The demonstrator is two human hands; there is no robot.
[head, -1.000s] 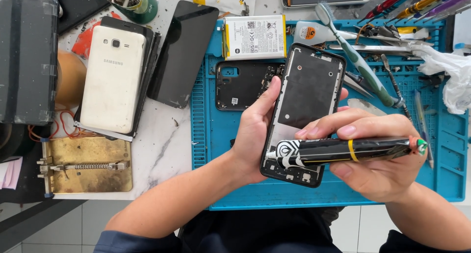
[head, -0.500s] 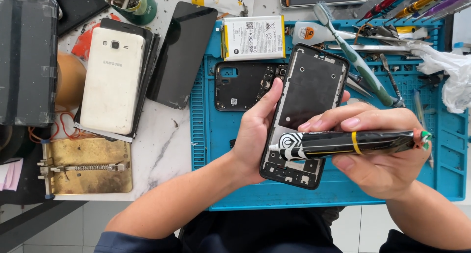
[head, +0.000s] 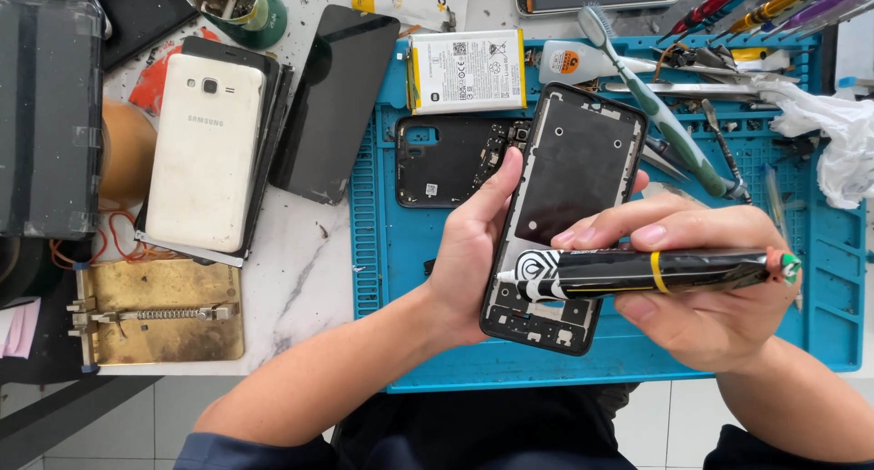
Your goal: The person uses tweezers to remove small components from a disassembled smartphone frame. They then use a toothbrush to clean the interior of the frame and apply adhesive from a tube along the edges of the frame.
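Item: black phone frame (head: 575, 183), held tilted above the blue work mat (head: 391, 251), lower end toward the person. The left hand (head: 473, 251) grips its left edge, thumb lying along the rim. The right hand (head: 706, 297) is closed around a black tube with a white tip (head: 637, 271), laid across the frame's lower part, tip just past the frame's left edge beside the left palm.

On the mat, behind the frame: a black back cover (head: 446, 160), partly hidden by the frame's upper end; a white battery (head: 466, 71) at the mat's far edge; a green-handled toothbrush (head: 665, 115) and metal tools to the right; crumpled white cloth (head: 833, 133) at the right rim.

Off the mat, left: a dark screen panel (head: 337, 101) close to the mat's left edge; a white phone (head: 205, 151), face down; a brass holding jig (head: 159, 311) near the table's front edge.

Open room: bare mat strip along the near edge, below both hands; bare marble between jig and mat.
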